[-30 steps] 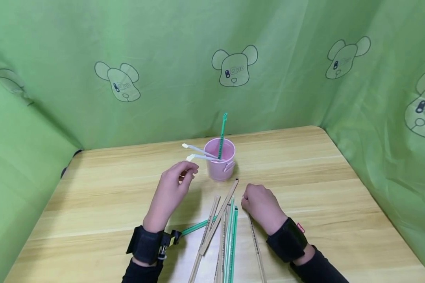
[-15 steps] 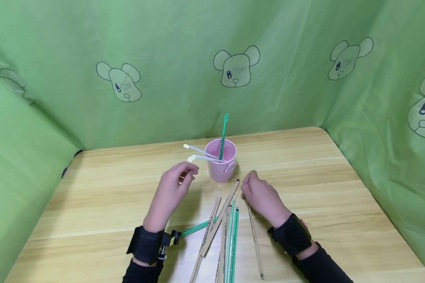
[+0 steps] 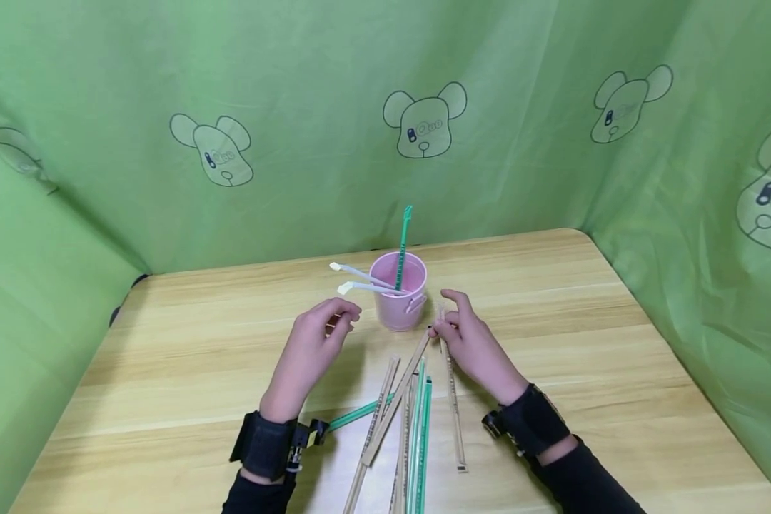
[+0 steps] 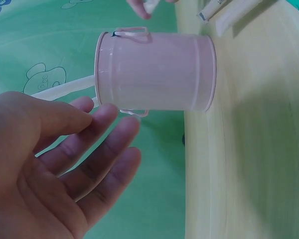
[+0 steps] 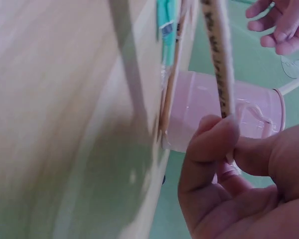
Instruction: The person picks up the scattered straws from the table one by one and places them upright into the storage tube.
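My right hand (image 3: 480, 351) pinches a slim brown straw (image 3: 452, 407) with dark print between thumb and finger, close to its upper end. That end looks clear and wrapper-like; the straw slants down toward me, lifted off the table in the right wrist view. My left hand (image 3: 310, 346) hovers just left of the pink bucket (image 3: 398, 312), fingers loosely bent, holding nothing. A green straw (image 3: 403, 243) stands in the bucket. Two pale lilac sticks with whitish tips (image 3: 345, 288) lean out over its left rim, near my left fingertips.
Several brown straws (image 3: 375, 421) and green straws (image 3: 426, 435) lie crossed in a loose pile in front of the bucket. The wooden table (image 3: 585, 343) is enclosed by green cloth (image 3: 315, 157) at the back and sides.
My right hand has lifted and moved forward toward the bucket with the brown straw, whose lower end has shifted away from me. Its index finger has extended. My left hand is nearly still.
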Tool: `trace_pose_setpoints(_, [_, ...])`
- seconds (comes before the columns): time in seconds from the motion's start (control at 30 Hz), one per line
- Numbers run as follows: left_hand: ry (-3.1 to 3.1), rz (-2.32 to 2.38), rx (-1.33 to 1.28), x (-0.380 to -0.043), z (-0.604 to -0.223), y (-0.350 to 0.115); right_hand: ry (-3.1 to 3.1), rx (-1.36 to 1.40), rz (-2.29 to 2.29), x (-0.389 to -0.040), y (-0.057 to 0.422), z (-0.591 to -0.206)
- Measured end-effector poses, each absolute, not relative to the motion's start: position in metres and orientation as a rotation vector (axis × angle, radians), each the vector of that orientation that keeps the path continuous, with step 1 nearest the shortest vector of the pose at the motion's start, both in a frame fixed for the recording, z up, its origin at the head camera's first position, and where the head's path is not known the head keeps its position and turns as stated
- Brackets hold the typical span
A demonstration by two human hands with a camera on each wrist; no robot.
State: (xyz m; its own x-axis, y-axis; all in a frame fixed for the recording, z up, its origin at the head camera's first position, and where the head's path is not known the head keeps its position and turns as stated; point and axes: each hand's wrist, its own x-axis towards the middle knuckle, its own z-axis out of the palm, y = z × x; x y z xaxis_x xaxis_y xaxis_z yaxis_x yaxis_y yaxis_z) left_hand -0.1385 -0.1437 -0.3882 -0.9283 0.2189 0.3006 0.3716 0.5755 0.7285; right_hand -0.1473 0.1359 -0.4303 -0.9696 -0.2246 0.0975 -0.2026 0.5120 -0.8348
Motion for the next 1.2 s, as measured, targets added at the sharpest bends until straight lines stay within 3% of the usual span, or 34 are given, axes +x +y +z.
trace_pose_setpoints(0.63, [-2.73, -1.234, -0.562, -0.139, -0.395, -0.135, 2.474, -0.32, -2.065, -0.161, 0.149, -0.379])
trace_pose_setpoints(0.93, [-2.787, -1.219, -0.61, -0.137, -0.401, -0.13, 2.506, -0.427, -2.352, -0.162, 0.162, -0.341])
trace_pose_setpoints(1.2, [-2.825, -1.175, -0.632, -0.136, -0.405, -0.127, 2.358, -0.608, -2.761, -0.163, 0.166, -0.33])
